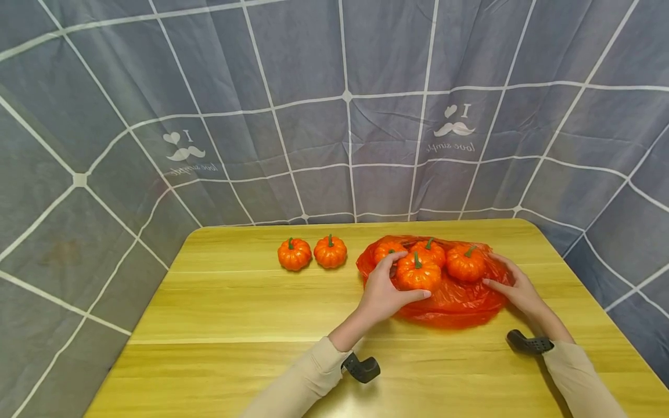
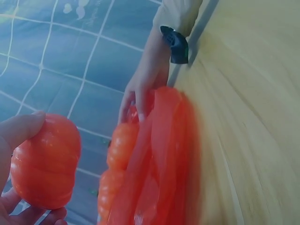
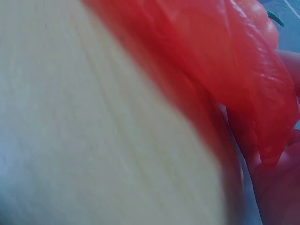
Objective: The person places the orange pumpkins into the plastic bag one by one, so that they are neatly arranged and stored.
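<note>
My left hand (image 1: 380, 295) grips a small orange pumpkin (image 1: 418, 275) with a green stem, thumb and fingers on its sides. In the left wrist view this pumpkin (image 2: 49, 161) is held up, apart from the bag. Below it a red plastic bag (image 1: 452, 310) lies spread open on the table. Other pumpkins rest on the bag: one at the left (image 1: 385, 249), partly behind my fingers, one at the back (image 1: 430, 253) and one at the right (image 1: 466, 264). My right hand (image 1: 524, 295) holds the bag's right edge, with plastic between thumb and fingers.
Two more pumpkins, a left one (image 1: 294, 255) and a right one (image 1: 330, 252), stand side by side left of the bag on the wooden table (image 1: 219, 313). A grey curtain (image 1: 313, 139) with white lines hangs behind the table and along both sides.
</note>
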A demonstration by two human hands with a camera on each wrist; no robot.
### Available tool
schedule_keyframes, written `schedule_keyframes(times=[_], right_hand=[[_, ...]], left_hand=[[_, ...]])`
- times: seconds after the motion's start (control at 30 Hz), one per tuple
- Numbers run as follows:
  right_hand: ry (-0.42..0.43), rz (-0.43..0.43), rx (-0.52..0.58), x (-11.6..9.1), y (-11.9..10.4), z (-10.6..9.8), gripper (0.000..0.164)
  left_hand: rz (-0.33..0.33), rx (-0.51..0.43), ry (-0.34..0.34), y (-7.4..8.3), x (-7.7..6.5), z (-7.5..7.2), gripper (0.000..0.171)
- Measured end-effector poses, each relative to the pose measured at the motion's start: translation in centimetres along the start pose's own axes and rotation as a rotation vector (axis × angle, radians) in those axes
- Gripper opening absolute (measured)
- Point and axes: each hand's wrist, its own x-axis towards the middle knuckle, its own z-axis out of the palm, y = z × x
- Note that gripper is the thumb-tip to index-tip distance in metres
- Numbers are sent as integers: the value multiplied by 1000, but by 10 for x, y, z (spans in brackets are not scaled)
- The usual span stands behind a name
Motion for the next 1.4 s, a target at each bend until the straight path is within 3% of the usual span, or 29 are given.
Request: schedule_keyframes(times=[0.2, 0.6, 0.93, 1.4], right_hand=[[-7, 4, 34, 1, 0, -1, 63], [8, -2, -7, 2, -2, -1, 64], [-7, 25, -29, 1, -5, -1, 64], [-15, -1, 14, 2, -3, -2, 63]], left_hand=[[-12, 24, -14, 5, 7, 17, 80], [-31, 64, -17, 9, 17, 51, 79], [-73, 126, -14, 4, 23, 69, 77], [-57, 160, -16, 0, 29, 92, 76]])
